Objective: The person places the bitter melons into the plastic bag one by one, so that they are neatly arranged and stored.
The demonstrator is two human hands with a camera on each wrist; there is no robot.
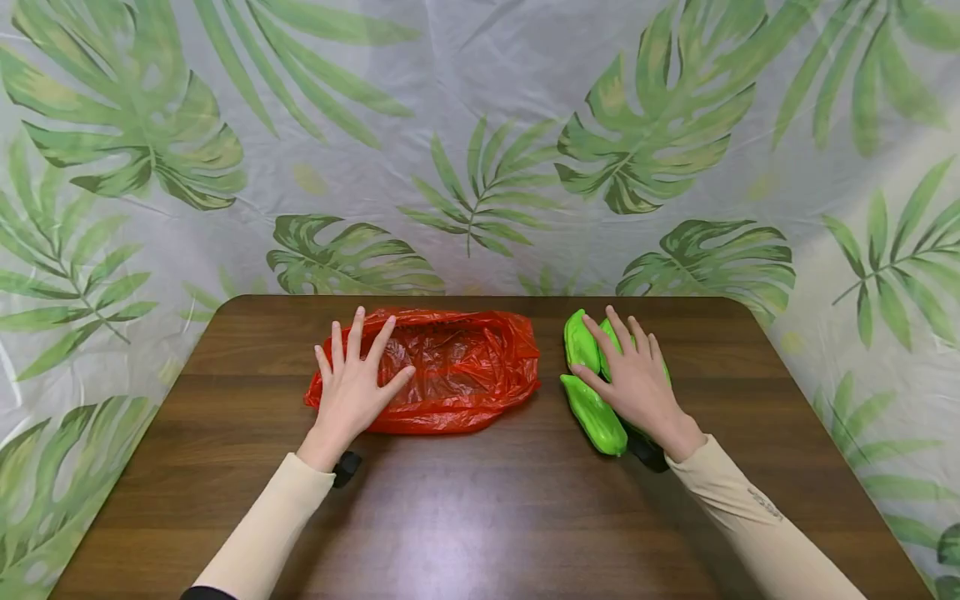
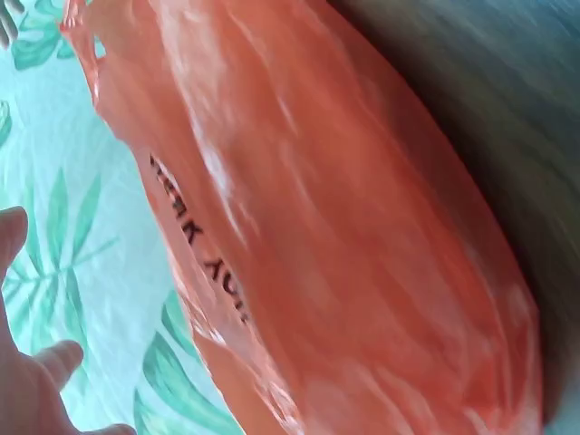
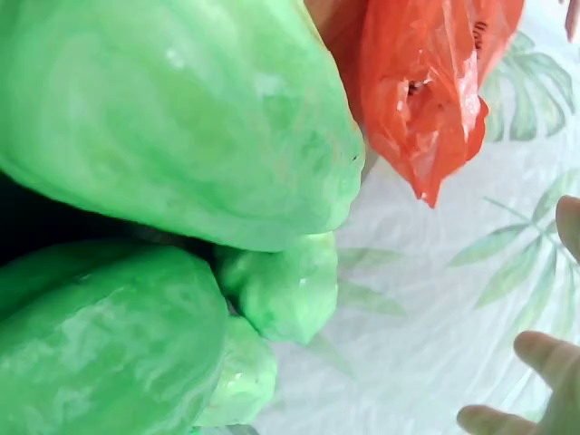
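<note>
Currently we list: red plastic bag [image 1: 457, 367], dark lettering [image 2: 204, 249] partly reading "YOU"; left hand [image 1: 348, 396] above it, fingers spread loose; right hand [image 1: 639, 392] likewise over green produce [image 1: 596, 417].

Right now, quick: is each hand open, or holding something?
Left hand: open over the red bag, holding nothing.
Right hand: open over the green pieces, holding nothing.

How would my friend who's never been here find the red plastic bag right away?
Find the brown wooden table, then look near its far edge, left of the shiny green pepper-like pieces. The red plastic bag lies there, its left end partly hidden by the left hand. Unlike those green pieces, it's thin, crinkled and red, with dark lettering.
</note>
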